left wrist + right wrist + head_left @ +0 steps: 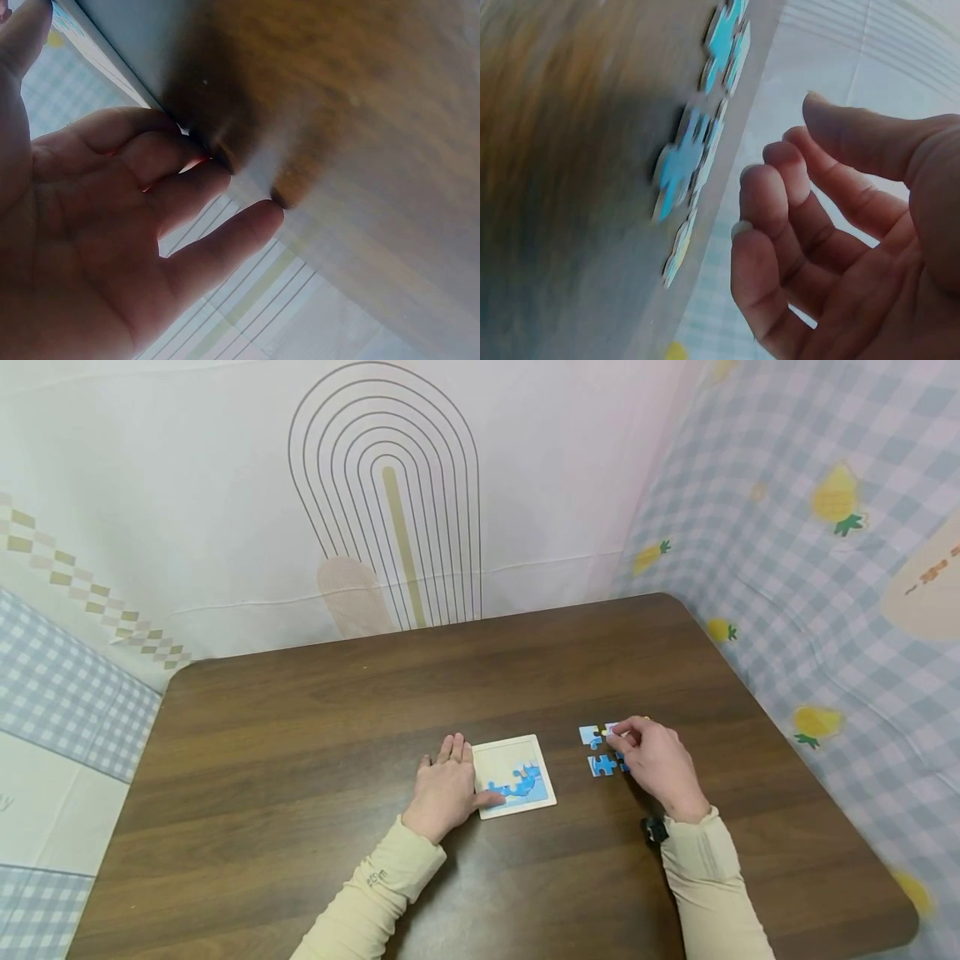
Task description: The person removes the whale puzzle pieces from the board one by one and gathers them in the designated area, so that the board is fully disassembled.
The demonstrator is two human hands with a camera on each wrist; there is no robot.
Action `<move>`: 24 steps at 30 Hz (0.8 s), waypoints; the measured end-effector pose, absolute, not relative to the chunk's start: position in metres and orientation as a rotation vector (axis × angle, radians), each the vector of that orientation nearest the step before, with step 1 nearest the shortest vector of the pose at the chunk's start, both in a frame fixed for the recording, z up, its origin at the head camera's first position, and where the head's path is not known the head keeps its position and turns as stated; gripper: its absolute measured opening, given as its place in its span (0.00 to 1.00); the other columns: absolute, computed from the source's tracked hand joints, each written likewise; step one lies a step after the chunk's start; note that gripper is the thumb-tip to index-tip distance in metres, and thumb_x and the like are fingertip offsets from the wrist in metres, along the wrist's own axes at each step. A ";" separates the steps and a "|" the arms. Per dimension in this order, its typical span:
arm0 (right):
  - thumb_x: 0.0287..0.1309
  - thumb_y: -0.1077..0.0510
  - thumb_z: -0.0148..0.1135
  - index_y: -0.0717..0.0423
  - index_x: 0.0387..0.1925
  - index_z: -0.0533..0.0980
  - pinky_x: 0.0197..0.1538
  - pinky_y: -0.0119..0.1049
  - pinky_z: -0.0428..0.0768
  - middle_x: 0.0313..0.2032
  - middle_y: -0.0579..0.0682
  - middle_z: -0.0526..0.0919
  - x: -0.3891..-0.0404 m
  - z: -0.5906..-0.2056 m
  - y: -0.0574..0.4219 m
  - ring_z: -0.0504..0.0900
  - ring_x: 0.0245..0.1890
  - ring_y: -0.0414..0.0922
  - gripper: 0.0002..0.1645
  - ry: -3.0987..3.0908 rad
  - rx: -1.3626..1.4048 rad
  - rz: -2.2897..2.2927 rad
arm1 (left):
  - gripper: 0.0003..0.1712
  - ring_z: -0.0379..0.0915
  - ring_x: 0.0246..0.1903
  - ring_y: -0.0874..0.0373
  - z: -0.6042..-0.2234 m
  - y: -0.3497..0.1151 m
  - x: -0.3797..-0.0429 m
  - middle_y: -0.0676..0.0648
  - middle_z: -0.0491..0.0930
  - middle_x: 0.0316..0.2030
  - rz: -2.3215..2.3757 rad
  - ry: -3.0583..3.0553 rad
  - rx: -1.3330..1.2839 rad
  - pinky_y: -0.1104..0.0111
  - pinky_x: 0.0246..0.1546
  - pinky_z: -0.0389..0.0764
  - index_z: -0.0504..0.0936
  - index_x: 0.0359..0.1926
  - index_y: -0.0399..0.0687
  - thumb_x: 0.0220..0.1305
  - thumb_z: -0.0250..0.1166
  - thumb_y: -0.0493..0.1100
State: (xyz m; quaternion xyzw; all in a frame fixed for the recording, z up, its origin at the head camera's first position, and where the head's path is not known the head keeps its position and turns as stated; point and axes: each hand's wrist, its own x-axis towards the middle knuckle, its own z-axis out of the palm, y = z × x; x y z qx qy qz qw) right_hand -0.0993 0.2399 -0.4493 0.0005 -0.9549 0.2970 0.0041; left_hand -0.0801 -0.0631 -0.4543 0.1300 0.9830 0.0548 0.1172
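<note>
A shallow square puzzle tray (517, 743) lies on the table with a few blue picture pieces (525, 785) fitted along its lower and right part. My left hand (444, 789) rests at the tray's left edge, its fingers stretched out and its thumb across the lower left corner. In the left wrist view those fingers (217, 247) reach past the tray's edge onto the wood. Over the loose puzzle pieces (602, 766) hovers my right hand (660, 764). The right wrist view shows its fingers loosely bent, nothing between thumb and fingertips, with blue pieces (682, 161) lying beyond them.
The brown wooden table (300, 777) has rounded corners. Behind it hangs a white cloth (540, 460) with arch lines, and a checked cloth with pineapples (787, 568) runs along the right side. Several loose pieces lie partly hidden under my right hand.
</note>
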 end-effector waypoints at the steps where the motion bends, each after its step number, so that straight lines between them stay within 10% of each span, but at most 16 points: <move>1: 0.64 0.53 0.63 0.58 0.42 0.81 0.23 0.38 0.67 0.27 0.50 0.77 -0.100 -0.449 0.238 0.71 0.22 0.45 0.12 -2.990 0.018 0.939 | 0.62 0.53 0.71 0.46 -0.454 -0.063 -0.080 0.37 0.60 0.70 0.157 2.877 0.381 0.44 0.61 0.64 0.62 0.70 0.31 0.51 0.61 0.76; 24: 0.56 0.53 0.71 0.55 0.46 0.82 0.33 0.37 0.70 0.31 0.47 0.72 -0.100 -0.445 0.161 0.68 0.30 0.44 0.17 -3.165 0.478 0.881 | 0.62 0.52 0.71 0.47 -0.454 -0.063 -0.081 0.37 0.59 0.71 0.138 2.859 0.367 0.44 0.62 0.64 0.61 0.70 0.32 0.51 0.59 0.77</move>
